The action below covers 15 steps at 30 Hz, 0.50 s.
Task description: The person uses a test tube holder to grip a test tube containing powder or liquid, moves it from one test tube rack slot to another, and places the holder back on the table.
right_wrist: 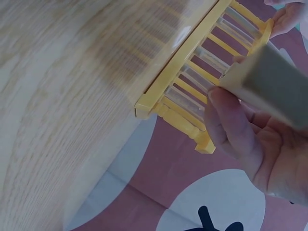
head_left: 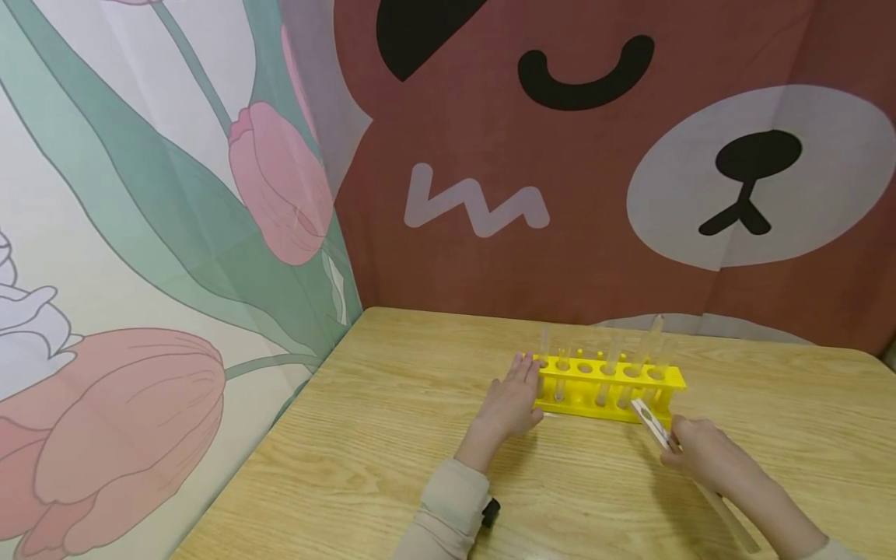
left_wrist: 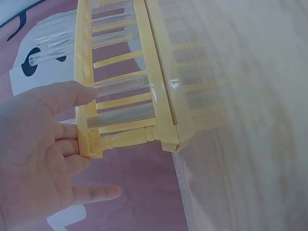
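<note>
A yellow test tube rack [head_left: 609, 373] stands on the table with several clear test tubes in its holes. One test tube [head_left: 656, 330] near the right end leans and rises above the others. My left hand [head_left: 509, 400] holds the rack's left end, thumb on the front of the top plate, fingers at its end; the little finger sticks out in the left wrist view. My right hand [head_left: 710, 451] grips a wooden test tube holder [head_left: 654, 426], whose pronged tip overlaps the lower right front of the rack. In the right wrist view the holder's wooden end [right_wrist: 269, 82] looks blurred and hides part of the fingers.
The wooden table [head_left: 350, 467] reaches back to a wall cloth [head_left: 595, 257] with a bear print. Along the left side hangs a tulip-print cloth [head_left: 140, 233]. A small black object [head_left: 491, 511] shows beside the left sleeve.
</note>
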Each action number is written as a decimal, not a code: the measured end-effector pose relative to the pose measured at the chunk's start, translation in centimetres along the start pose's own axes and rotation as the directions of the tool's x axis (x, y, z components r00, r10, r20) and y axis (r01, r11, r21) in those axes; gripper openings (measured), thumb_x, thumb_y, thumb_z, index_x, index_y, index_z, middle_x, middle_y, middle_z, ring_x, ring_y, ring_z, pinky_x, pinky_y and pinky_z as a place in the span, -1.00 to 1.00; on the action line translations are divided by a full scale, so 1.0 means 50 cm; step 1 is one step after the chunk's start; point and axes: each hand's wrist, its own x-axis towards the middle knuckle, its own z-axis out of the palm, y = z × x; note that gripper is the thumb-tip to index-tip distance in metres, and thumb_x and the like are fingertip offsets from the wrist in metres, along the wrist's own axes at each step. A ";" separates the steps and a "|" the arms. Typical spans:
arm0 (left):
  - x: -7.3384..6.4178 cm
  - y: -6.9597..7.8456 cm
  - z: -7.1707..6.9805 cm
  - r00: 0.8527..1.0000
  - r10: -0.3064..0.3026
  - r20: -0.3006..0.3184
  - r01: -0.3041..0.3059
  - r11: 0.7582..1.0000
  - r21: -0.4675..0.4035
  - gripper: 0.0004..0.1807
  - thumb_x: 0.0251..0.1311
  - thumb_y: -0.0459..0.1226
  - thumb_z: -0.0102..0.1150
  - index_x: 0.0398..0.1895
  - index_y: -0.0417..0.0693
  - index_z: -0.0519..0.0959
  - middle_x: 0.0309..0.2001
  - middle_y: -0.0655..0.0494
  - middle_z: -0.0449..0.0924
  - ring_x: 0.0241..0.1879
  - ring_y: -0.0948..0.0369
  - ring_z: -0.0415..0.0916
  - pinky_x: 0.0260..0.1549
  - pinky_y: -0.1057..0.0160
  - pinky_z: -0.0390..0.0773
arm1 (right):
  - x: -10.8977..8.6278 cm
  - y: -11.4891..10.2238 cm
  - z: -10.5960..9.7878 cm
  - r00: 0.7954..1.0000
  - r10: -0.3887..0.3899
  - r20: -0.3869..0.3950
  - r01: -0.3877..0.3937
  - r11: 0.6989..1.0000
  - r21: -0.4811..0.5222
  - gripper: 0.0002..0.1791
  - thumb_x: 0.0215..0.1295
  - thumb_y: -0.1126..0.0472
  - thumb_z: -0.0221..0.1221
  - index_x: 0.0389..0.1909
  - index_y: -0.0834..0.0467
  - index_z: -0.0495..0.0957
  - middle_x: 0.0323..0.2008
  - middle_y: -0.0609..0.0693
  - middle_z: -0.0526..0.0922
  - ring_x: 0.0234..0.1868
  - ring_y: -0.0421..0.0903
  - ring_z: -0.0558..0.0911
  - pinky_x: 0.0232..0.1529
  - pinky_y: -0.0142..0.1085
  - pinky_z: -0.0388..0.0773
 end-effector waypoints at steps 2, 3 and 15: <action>0.000 0.000 0.000 1.000 -0.001 0.001 0.001 1.000 -0.001 -0.21 0.12 -0.08 0.10 0.36 -0.11 0.02 0.37 0.02 -0.10 0.34 0.18 -0.26 0.03 -0.03 0.29 | 0.001 0.002 0.000 1.000 0.002 0.012 -0.002 1.000 -0.004 -0.84 0.04 0.34 0.15 -0.57 0.23 0.33 -0.65 0.00 0.32 -0.67 -0.16 0.35 -0.71 -0.35 0.37; 0.000 0.000 0.000 1.000 -0.002 0.002 0.002 1.000 -0.002 -0.21 0.12 -0.08 0.10 0.36 -0.11 0.02 0.37 0.02 -0.10 0.34 0.18 -0.26 0.03 -0.03 0.29 | 0.001 0.003 0.001 1.000 0.001 0.016 -0.001 1.000 -0.010 -0.84 0.04 0.34 0.14 -0.57 0.23 0.33 -0.65 0.00 0.32 -0.67 -0.16 0.35 -0.71 -0.35 0.37; -0.001 0.001 -0.001 1.000 -0.004 0.007 0.004 1.000 -0.016 -0.21 0.12 -0.09 0.10 0.36 -0.11 0.01 0.38 0.02 -0.11 0.34 0.18 -0.26 0.05 -0.04 0.27 | 0.004 0.010 0.003 0.999 -0.003 0.038 0.004 0.999 -0.035 -0.83 0.05 0.36 0.12 -0.60 0.23 0.32 -0.67 0.00 0.29 -0.68 -0.17 0.35 -0.74 -0.37 0.37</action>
